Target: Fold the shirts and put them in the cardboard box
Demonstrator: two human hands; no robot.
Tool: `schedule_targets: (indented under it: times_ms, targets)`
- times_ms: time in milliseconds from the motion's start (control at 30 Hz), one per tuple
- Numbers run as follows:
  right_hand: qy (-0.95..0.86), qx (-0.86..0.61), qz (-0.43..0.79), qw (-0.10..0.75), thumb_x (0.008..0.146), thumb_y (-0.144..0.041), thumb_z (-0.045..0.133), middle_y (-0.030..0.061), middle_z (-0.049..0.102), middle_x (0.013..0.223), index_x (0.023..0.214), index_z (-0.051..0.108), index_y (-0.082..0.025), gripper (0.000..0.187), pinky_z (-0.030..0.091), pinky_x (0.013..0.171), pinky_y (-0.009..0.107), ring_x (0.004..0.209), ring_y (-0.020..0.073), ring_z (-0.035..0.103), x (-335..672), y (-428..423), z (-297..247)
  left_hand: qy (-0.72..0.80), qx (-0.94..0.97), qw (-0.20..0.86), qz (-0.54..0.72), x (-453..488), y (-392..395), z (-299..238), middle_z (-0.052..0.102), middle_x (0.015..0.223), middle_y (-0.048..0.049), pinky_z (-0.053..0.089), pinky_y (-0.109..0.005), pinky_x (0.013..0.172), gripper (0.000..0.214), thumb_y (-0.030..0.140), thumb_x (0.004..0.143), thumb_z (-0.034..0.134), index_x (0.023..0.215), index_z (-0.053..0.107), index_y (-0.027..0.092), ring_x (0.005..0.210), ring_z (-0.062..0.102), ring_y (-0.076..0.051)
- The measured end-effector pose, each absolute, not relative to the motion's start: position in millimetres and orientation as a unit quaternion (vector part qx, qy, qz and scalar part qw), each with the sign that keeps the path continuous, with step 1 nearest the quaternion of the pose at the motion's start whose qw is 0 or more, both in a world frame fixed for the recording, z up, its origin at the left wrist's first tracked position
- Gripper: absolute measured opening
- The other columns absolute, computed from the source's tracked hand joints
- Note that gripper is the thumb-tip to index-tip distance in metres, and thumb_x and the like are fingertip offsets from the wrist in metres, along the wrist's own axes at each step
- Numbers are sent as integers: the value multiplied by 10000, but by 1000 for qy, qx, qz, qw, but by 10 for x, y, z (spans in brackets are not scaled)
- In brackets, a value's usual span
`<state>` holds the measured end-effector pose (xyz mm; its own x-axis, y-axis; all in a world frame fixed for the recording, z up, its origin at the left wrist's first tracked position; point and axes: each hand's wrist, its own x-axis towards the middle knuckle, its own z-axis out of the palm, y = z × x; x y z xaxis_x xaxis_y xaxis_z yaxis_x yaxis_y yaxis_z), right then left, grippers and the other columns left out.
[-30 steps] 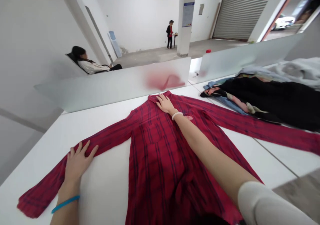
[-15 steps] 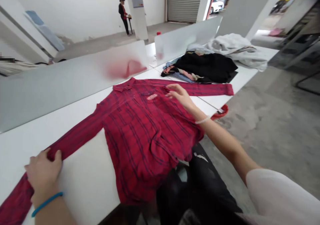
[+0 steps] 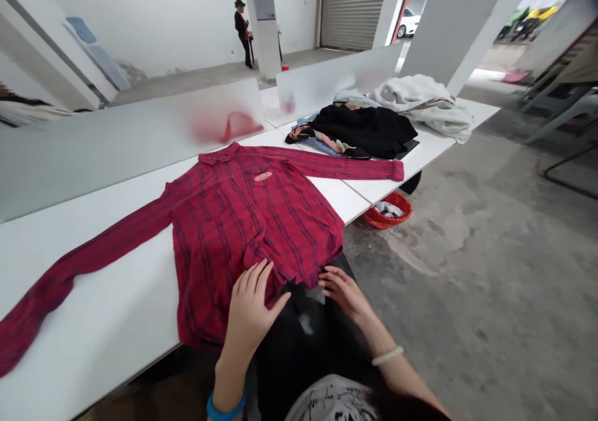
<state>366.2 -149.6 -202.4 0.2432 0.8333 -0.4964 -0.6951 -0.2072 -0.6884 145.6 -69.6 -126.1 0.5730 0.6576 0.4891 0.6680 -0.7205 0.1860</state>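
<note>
A red plaid shirt (image 3: 224, 209) with dark stripes lies spread on the white table (image 3: 126, 284), collar towards the frosted divider and both sleeves stretched out sideways. Its lower hem hangs over the near table edge. My left hand (image 3: 255, 296), with a blue band at the wrist, is over the lower front of the shirt, fingers extended and thumb apart. By the hem's right corner is my right hand (image 3: 343, 290), a pale band at its wrist. Its fingers are apart and slightly bent, and I see nothing held in them.
Black clothing (image 3: 364, 128) and a patterned garment lie further right, with white cloth (image 3: 415, 97) behind. A red basket (image 3: 387, 212) stands on the floor beside the table. Frosted dividers (image 3: 140, 134) run along the table. A person (image 3: 243, 32) stands near a pillar.
My left hand has left the sleeve at the left and moved right to the shirt's lower front. My right hand has come down from the shirt's chest to the hem.
</note>
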Motion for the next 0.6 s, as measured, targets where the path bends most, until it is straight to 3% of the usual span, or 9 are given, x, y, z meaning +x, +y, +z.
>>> schedule_targets:
  times_ms: [100, 200, 333, 433, 500, 600]
  targets:
    - [9, -417, 667, 617, 583, -335, 812, 34, 685, 929, 960, 602, -225, 445, 496, 753, 324, 850, 181, 663, 3481, -1428, -2186, -389, -881, 36, -265, 1516, -747, -1479, 560, 1303, -136, 366, -463, 1018, 455, 320, 856, 531, 1283, 520, 164, 1222, 491, -296]
    - [42, -389, 680, 620, 570, -302, 823, 0, 690, 850, 908, 600, -224, 412, 496, 747, 310, 761, 150, 658, 3474, -1326, -2310, -414, -862, 29, -290, 1465, -728, -1439, 656, 1168, -81, 386, -443, 1012, 350, 201, 888, 440, 1204, 593, 197, 1121, 575, -238]
    - [40, -365, 696, 617, 608, -286, 796, -9, 691, 808, 841, 617, -226, 300, 503, 713, 288, 691, 132, 645, 3528, -1250, -2321, -451, -811, 29, -372, 1436, -828, -1191, 714, 974, -57, 471, -375, 911, 291, 225, 894, 458, 1114, 647, 208, 922, 643, -193]
    - [33, -365, 666, 650, 601, -273, 781, 2, 700, 874, 829, 628, -242, 277, 517, 753, 312, 753, 157, 657, 3563, -1297, -2275, -456, -790, 15, -409, 1432, -921, -1073, 710, 892, -57, 494, -322, 810, 244, 228, 890, 486, 1061, 658, 196, 831, 642, -178]
    - [19, -375, 636, 674, 595, -263, 774, 5, 698, 941, 849, 627, -256, 294, 519, 790, 327, 811, 173, 658, 3589, -1376, -2280, -454, -793, -1, -407, 1426, -946, -1071, 703, 863, -57, 490, -301, 774, 226, 214, 893, 483, 1033, 658, 186, 795, 637, -167]
    - [7, -421, 599, 681, 582, -251, 773, -16, 689, 868, 851, 612, -270, 314, 519, 725, 298, 755, 160, 650, 3636, -1507, -2373, -450, -819, 2, -355, 1422, -933, -1150, 700, 824, -50, 486, -294, 744, 224, 229, 895, 480, 1023, 659, 188, 751, 634, -165]
